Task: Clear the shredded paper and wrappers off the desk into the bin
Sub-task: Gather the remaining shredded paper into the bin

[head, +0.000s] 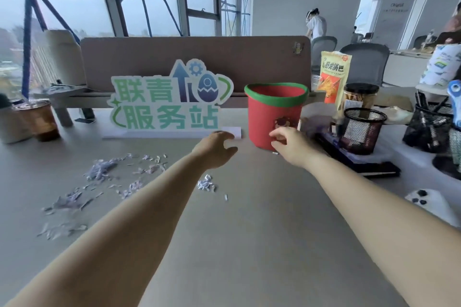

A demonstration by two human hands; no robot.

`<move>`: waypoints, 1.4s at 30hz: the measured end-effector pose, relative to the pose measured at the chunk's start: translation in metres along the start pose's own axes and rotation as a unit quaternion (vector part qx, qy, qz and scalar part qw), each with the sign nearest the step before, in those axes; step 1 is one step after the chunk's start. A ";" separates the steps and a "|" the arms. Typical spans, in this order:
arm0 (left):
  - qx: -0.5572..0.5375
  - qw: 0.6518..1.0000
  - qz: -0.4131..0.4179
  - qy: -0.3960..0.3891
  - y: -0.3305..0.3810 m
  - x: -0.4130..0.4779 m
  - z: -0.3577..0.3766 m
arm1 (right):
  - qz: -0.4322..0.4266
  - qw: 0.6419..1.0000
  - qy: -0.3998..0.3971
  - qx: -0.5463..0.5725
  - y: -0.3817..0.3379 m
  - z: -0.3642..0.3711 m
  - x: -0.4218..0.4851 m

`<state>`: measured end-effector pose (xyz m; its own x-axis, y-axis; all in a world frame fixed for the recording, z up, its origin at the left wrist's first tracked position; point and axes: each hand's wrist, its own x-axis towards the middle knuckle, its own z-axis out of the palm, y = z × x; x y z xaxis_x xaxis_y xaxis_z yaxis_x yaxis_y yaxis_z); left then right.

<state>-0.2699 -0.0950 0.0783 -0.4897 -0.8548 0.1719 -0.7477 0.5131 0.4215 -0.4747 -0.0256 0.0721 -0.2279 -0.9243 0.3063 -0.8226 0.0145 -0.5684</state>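
Note:
A small red bin (272,112) with a green rim stands upright on the grey desk (249,232). Both my arms reach toward it. My left hand (217,149) hovers just left of the bin's base, fingers loosely curled and holding nothing. My right hand (289,144) is in front of the bin's lower wall, fingers relaxed, with nothing visible in it; I cannot tell whether it touches the bin. Shredded paper (99,169) lies scattered on the left of the desk, with a small clump (205,185) under my left forearm. One scrap (275,153) lies at the bin's foot.
A standing sign (169,102) with green characters is left of the bin. Right of it stand a black mesh cup (361,129), a jar (360,97), a snack bag (334,75) and more mesh holders (429,127). A brown cup (40,119) stands far left. A person stands in the background.

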 end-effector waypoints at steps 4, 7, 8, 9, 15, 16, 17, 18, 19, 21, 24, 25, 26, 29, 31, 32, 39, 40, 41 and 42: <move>0.068 0.994 -0.025 -0.080 -0.031 -0.037 0.031 | 0.049 0.993 -0.081 -0.063 0.020 0.034 -0.029; 0.117 0.988 -0.038 -0.097 -0.048 -0.049 0.056 | 0.066 0.988 -0.098 -0.096 0.034 0.053 -0.032; 0.122 0.988 -0.042 -0.084 -0.051 -0.050 0.063 | 0.070 0.987 -0.098 -0.104 0.039 0.059 -0.030; 0.126 0.989 -0.044 -0.068 -0.053 -0.049 0.068 | 0.080 0.985 -0.098 -0.114 0.043 0.064 -0.027; 0.141 0.988 -0.037 -0.044 -0.056 -0.023 0.074 | 0.113 0.969 -0.089 -0.203 0.050 0.077 0.001; 0.139 0.989 -0.037 -0.041 -0.057 -0.019 0.075 | 0.111 0.967 -0.090 -0.209 0.051 0.079 0.004; 0.136 0.989 -0.039 -0.036 -0.057 -0.016 0.077 | 0.109 0.967 -0.091 -0.213 0.052 0.081 0.006; 0.132 0.990 -0.041 -0.029 -0.058 -0.014 0.077 | 0.106 0.967 -0.087 -0.213 0.052 0.082 0.006; 0.127 0.991 -0.042 -0.020 -0.058 -0.012 0.077 | 0.100 0.969 -0.080 -0.212 0.052 0.082 0.006; 0.118 0.992 -0.034 -0.003 -0.058 -0.012 0.075 | 0.079 0.975 -0.071 -0.196 0.050 0.080 0.003; 0.122 0.992 -0.006 -0.013 -0.057 -0.020 0.072 | 0.021 0.987 -0.092 -0.127 0.038 0.082 -0.008; 0.120 0.993 -0.003 -0.020 -0.058 -0.025 0.071 | -0.002 0.990 -0.102 -0.101 0.030 0.085 -0.014; 0.117 0.993 -0.001 -0.024 -0.059 -0.030 0.068 | -0.022 0.990 -0.111 -0.079 0.021 0.089 -0.020; 0.105 0.994 0.010 0.011 -0.062 -0.054 0.058 | -0.067 0.990 -0.124 -0.029 -0.009 0.102 -0.040; 0.092 0.995 0.010 0.048 -0.064 -0.075 0.050 | -0.074 0.989 -0.128 -0.004 -0.028 0.109 -0.051; 0.092 0.994 0.008 0.057 -0.066 -0.087 0.046 | -0.073 0.989 -0.131 0.007 -0.037 0.112 -0.056; 0.156 0.981 -0.115 0.010 -0.107 -0.151 0.009 | -0.051 0.965 -0.212 -0.142 -0.084 0.136 -0.079; 0.166 0.976 -0.140 0.007 -0.115 -0.158 0.005 | -0.044 0.963 -0.216 -0.156 -0.090 0.141 -0.079; 0.176 0.971 -0.164 0.007 -0.122 -0.165 0.002 | -0.041 0.962 -0.217 -0.160 -0.097 0.146 -0.078; 0.185 0.965 -0.186 0.010 -0.128 -0.170 0.000 | -0.042 0.962 -0.216 -0.161 -0.104 0.151 -0.077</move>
<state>-0.0904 -0.0150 -0.0046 -0.1508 -0.9846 0.0889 -0.9807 0.1603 0.1123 -0.2935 -0.0137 -0.0076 0.0267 -0.9987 -0.0441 -0.9631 -0.0139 -0.2688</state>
